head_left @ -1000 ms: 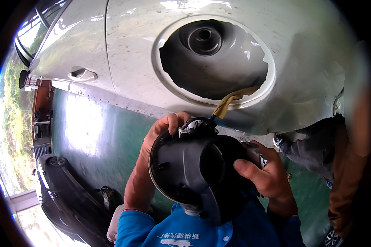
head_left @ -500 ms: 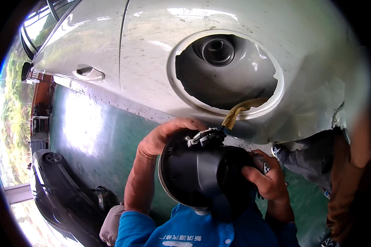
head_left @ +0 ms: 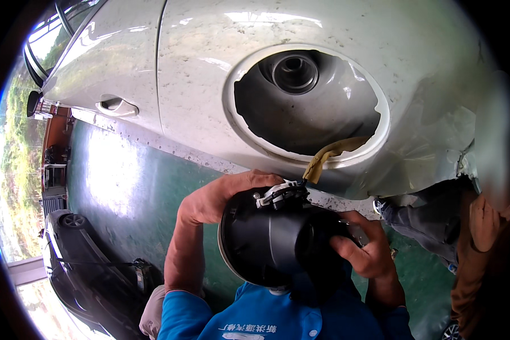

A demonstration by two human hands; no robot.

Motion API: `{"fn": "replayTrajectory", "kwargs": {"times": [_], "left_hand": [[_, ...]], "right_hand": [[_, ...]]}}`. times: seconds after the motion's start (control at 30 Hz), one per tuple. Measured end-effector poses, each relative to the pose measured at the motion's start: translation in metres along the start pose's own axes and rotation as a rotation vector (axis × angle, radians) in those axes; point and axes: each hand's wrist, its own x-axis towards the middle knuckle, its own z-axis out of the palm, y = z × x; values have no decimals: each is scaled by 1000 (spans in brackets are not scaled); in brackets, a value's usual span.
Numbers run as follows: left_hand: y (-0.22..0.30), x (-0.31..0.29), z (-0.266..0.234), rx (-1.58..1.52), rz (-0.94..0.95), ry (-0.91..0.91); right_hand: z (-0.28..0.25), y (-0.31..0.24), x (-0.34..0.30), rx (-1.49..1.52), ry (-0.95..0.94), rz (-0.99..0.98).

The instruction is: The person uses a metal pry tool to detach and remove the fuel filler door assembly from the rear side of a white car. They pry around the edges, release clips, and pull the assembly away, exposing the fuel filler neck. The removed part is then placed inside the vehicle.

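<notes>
My left hand point(head_left: 232, 195) is closed on the wide, rimmed side of a black plastic housing point(head_left: 266, 243), its fingers along the upper edge. My right hand point(head_left: 365, 249) grips the narrower end, thumb over the black surface. Something small and shiny point(head_left: 356, 233) shows between that thumb and the fingers; its kind is unclear. On top of the housing sits a white and black connector point(head_left: 280, 194). From it a wire in a yellow-brown sleeve point(head_left: 316, 167) runs up into an oval opening point(head_left: 306, 122) in the white car panel point(head_left: 204, 73). Inside is a round dark filler neck point(head_left: 294, 72).
A door handle point(head_left: 118, 106) sticks out of the car's side at the left. Another person's hand point(head_left: 484, 224) and dark trousers point(head_left: 425, 218) are at the right, close to the damaged bodywork. A dark car point(head_left: 90, 266) stands at lower left on the green floor point(head_left: 124, 170).
The view has shifted slightly against the car. My left wrist and forearm have moved a little to the left. Both hands keep their hold on the housing. The other person's hand has shifted at the right.
</notes>
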Motion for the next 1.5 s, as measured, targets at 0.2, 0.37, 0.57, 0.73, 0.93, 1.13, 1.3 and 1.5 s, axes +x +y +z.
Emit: {"fn": "replayTrajectory", "kwargs": {"times": [0.2,0.37,0.57,0.73,0.93,1.13,1.3,1.5], "left_hand": [[-1,-3,4,112,-41,55],[-17,-8,5,146,52,83],[-26,-9,8,-21,85,89],[-33,-14,7,-239,89,91],[-34,-16,7,-615,45,130],[2,-6,50,-700,-40,598],[13,-3,66,-575,-120,733],[16,6,64,-677,-176,750]], "right_hand": [[-2,2,1,-118,-2,-35],[-2,4,0,-135,-13,-44],[-4,5,3,-74,-37,-21],[-4,-1,5,-37,-77,-29],[-11,5,4,91,-139,158],[-14,-2,7,252,-37,262],[-9,7,-1,519,13,319],[-2,28,-6,635,27,332]]}}
